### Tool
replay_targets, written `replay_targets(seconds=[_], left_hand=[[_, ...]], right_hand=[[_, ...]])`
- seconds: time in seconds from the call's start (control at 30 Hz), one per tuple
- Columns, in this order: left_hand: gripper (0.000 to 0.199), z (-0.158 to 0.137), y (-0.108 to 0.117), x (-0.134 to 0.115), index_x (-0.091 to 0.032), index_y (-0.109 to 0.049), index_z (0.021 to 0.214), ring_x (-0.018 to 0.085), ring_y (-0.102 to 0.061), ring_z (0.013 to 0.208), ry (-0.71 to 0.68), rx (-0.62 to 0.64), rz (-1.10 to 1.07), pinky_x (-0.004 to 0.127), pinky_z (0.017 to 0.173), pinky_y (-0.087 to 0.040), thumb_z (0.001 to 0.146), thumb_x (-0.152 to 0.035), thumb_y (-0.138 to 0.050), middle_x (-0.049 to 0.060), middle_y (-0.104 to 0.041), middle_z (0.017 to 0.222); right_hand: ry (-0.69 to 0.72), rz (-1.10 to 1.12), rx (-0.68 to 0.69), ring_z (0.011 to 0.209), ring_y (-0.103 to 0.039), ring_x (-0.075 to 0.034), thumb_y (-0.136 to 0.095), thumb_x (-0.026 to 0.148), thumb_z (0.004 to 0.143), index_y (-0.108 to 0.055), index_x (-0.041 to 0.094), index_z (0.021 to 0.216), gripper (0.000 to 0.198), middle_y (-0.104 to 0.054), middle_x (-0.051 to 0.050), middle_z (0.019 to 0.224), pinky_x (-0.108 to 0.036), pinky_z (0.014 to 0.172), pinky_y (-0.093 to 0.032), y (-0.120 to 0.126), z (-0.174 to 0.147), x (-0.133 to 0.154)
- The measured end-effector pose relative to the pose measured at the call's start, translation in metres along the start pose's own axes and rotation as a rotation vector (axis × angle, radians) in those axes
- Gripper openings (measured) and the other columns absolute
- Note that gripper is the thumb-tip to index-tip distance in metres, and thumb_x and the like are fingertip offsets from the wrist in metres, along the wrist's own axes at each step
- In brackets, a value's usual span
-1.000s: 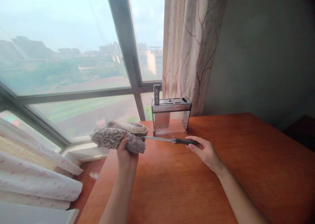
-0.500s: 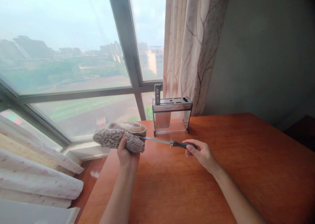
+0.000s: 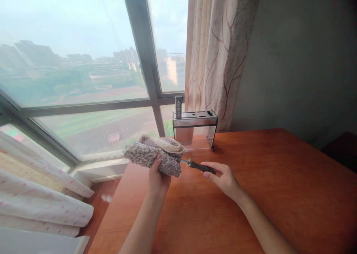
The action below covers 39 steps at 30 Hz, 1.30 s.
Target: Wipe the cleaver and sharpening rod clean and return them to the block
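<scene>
My left hand (image 3: 159, 176) grips a folded, fuzzy grey-brown towel (image 3: 145, 155) wrapped round the rod of a sharpening steel. The steel's black handle (image 3: 201, 167) is held by my right hand (image 3: 223, 176), thumb below and fingers along the top. Only a short piece of rod shows between the guard and the cloth; the rest lies mostly hidden in the folds. Both things are held up above the table. Behind them stands a clear-sided knife block (image 3: 195, 122) with a metal slotted top, and one dark-handled knife (image 3: 179, 107) sits upright in its left slot.
The brown wooden table (image 3: 251, 202) spreads under both hands, its left edge dropping to the floor. Beyond it are a large framed window (image 3: 83, 107) and a patterned curtain (image 3: 214, 53). Another pale curtain (image 3: 41, 198) hangs at the lower left.
My left hand and the towel have slid right along the rod toward the handle, so less of the rod shows. My right hand has shifted slightly left with the handle.
</scene>
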<state>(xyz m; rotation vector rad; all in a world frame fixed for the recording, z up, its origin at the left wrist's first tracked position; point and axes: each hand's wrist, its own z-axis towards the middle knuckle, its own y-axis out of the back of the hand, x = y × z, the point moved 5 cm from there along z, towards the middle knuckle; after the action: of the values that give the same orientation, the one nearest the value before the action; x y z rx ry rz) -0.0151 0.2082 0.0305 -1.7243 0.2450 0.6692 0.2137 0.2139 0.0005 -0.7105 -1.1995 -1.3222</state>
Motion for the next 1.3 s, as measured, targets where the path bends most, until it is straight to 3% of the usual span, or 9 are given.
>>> replay_targets(seconds=[0.17, 0.47, 0.63, 0.9, 1.03, 1.3], left_hand=[[0.036, -0.003, 0.0, 0.007, -0.016, -0.065, 0.103, 0.021, -0.066, 0.082, 0.01, -0.006, 0.04, 0.032, 0.073, -0.054, 0.067, -0.019, -0.071, 0.006, -0.072, 0.092], [0.029, 0.014, 0.012, -0.033, -0.018, -0.067, 0.101, 0.02, -0.066, 0.081, -0.142, -0.069, 0.011, 0.031, 0.07, -0.054, 0.072, -0.02, -0.066, 0.005, -0.072, 0.096], [0.027, 0.016, 0.013, -0.038, -0.019, -0.067, 0.101, 0.02, -0.066, 0.082, -0.157, -0.101, -0.034, 0.032, 0.073, -0.054, 0.075, -0.022, -0.063, 0.005, -0.072, 0.094], [0.027, 0.005, 0.007, -0.001, -0.016, -0.068, 0.097, 0.019, -0.066, 0.075, -0.04, -0.074, 0.017, 0.029, 0.065, -0.054, 0.07, -0.022, -0.07, 0.004, -0.072, 0.087], [0.037, -0.006, 0.005, 0.028, -0.016, -0.067, 0.1, 0.02, -0.067, 0.082, 0.047, -0.048, 0.08, 0.029, 0.071, -0.053, 0.065, -0.02, -0.076, 0.005, -0.072, 0.09], [0.039, -0.017, 0.003, 0.051, -0.016, -0.066, 0.1, 0.021, -0.068, 0.089, 0.059, -0.039, 0.174, 0.03, 0.08, -0.052, 0.063, -0.017, -0.079, 0.007, -0.072, 0.098]], right_hand=[[-0.006, 0.029, 0.036, 0.093, -0.068, -0.026, -0.069, 0.035, 0.078, -0.07, 0.021, 0.109, 0.034, -0.073, -0.008, 0.101, -0.037, 0.083, -0.055, -0.007, -0.002, 0.002], [0.082, -0.102, 0.016, 0.095, -0.067, -0.026, -0.071, 0.032, 0.076, -0.071, 0.024, 0.104, 0.029, -0.073, -0.007, 0.104, -0.037, 0.082, -0.054, 0.008, 0.0, 0.016], [0.09, -0.146, -0.014, 0.09, -0.068, -0.024, -0.071, 0.029, 0.076, -0.071, 0.024, 0.103, 0.027, -0.073, -0.006, 0.102, -0.033, 0.074, -0.055, 0.012, 0.001, 0.014], [0.027, -0.073, -0.005, 0.09, -0.069, -0.026, -0.07, 0.034, 0.077, -0.071, 0.023, 0.105, 0.03, -0.074, -0.007, 0.102, -0.036, 0.078, -0.056, -0.003, -0.003, 0.006], [0.028, -0.041, -0.001, 0.088, -0.069, -0.026, -0.067, 0.035, 0.079, -0.069, 0.021, 0.107, 0.032, -0.073, -0.008, 0.102, -0.036, 0.078, -0.056, -0.01, -0.005, 0.011], [0.298, -0.182, -0.162, 0.091, -0.065, -0.022, -0.061, 0.021, 0.084, -0.069, 0.029, 0.106, 0.024, -0.069, -0.005, 0.097, -0.034, 0.08, -0.052, -0.001, -0.004, 0.031]])
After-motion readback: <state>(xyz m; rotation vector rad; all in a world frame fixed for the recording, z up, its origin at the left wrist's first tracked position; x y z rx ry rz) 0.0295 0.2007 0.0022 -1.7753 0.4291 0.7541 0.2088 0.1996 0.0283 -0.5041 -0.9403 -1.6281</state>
